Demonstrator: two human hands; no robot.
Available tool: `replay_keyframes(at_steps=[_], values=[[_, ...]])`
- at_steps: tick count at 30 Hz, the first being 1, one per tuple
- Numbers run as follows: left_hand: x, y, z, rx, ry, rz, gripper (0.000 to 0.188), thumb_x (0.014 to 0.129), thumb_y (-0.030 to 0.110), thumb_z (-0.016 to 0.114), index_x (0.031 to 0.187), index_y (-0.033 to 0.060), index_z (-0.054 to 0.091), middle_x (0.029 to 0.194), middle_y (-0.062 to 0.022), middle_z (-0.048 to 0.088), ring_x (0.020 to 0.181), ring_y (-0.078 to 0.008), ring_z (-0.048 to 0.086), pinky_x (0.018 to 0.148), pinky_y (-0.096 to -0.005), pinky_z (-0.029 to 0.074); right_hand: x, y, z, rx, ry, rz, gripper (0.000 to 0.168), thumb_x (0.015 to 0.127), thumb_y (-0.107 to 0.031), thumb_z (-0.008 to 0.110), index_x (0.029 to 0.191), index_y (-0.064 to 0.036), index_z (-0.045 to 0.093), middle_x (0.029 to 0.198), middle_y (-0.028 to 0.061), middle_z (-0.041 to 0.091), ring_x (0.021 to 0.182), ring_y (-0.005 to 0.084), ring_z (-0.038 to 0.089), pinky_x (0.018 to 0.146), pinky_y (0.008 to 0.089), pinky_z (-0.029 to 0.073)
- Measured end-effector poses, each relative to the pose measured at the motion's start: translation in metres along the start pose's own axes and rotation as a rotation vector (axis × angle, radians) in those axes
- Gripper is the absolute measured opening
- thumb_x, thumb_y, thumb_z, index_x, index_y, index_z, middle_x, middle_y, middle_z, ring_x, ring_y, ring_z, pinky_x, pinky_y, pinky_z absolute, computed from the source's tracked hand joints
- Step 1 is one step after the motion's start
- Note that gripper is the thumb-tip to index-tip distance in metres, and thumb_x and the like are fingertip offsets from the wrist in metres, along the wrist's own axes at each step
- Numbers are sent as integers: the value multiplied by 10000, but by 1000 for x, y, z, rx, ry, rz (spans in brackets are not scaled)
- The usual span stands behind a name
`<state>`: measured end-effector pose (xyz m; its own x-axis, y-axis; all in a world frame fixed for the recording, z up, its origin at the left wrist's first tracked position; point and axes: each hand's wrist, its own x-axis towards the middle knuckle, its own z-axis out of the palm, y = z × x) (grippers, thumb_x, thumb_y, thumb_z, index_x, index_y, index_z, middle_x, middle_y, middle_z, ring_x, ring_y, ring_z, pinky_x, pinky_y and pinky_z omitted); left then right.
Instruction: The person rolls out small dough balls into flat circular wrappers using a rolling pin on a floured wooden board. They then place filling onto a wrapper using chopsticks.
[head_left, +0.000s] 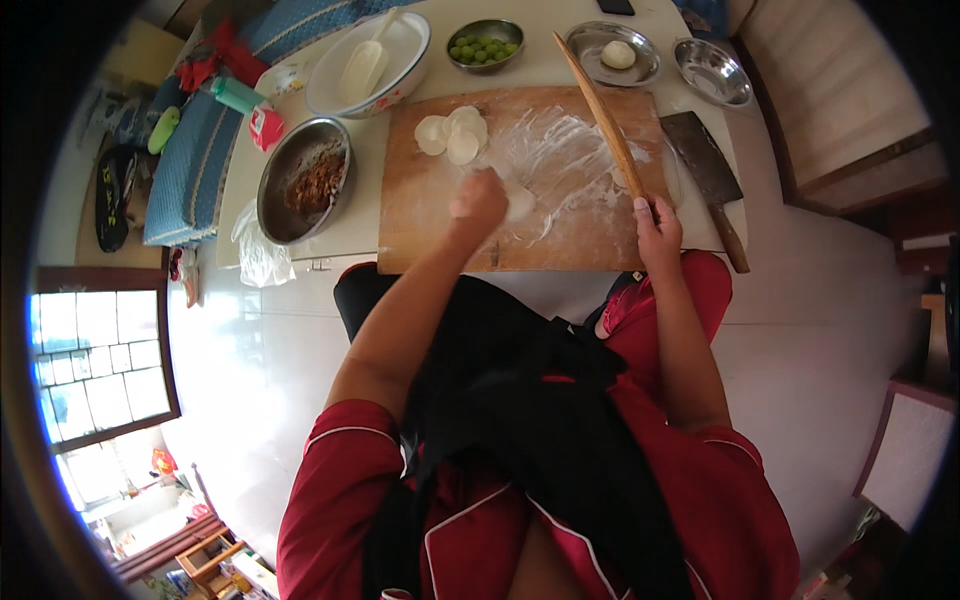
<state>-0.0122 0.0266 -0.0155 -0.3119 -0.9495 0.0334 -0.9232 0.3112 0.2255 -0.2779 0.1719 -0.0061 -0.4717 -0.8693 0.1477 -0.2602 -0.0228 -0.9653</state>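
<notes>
A floured wooden board (435, 225) lies on the table before me. My right hand (658, 225) is closed around the lower end of a tapered wooden rolling pin (600, 112), which slants up and away over the board. My left hand (480, 201) is blurred, low over the middle of the board, beside a pale flat round of dough (519, 201); whether it holds anything cannot be told. Beyond it several thin dough wrappers (463, 146) overlap. To the left stands a steel bowl (339, 191) of brown minced filling (316, 185). A ball of dough (618, 55) sits in a steel dish (649, 69).
A cleaver (699, 154) lies right of the board. Along the table's far side stand an enamel basin (409, 56) with a scoop (365, 69), a bowl of green grapes (485, 49) and a steel bowl (712, 71). A plastic bag (262, 251) hangs at the near left edge.
</notes>
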Motion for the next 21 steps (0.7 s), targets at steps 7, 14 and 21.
replay_keyframes(at_steps=[7,14,21], values=[[57,21,-7,23,116,291,163,864,176,536,970,71,604,1025,-158,613,956,-314,602,781,-440,511,9,0,-8,485,138,200,276,964,-288,554,1034,-27,612,721,-25,524,574,22,421,503,177,340],[93,135,15,-313,122,688,334,865,42,517,1195,16,560,1288,-202,519,1202,-371,483,1012,-419,404,16,-9,-1,570,131,281,257,957,-268,573,1032,-27,622,728,-26,534,585,24,431,505,178,348],[84,123,22,-125,-43,869,344,862,33,521,1204,17,551,1324,-207,485,1253,-369,439,1068,-413,350,13,-4,-6,564,85,263,273,962,-286,561,1018,-25,619,725,-31,531,587,29,428,516,185,357]])
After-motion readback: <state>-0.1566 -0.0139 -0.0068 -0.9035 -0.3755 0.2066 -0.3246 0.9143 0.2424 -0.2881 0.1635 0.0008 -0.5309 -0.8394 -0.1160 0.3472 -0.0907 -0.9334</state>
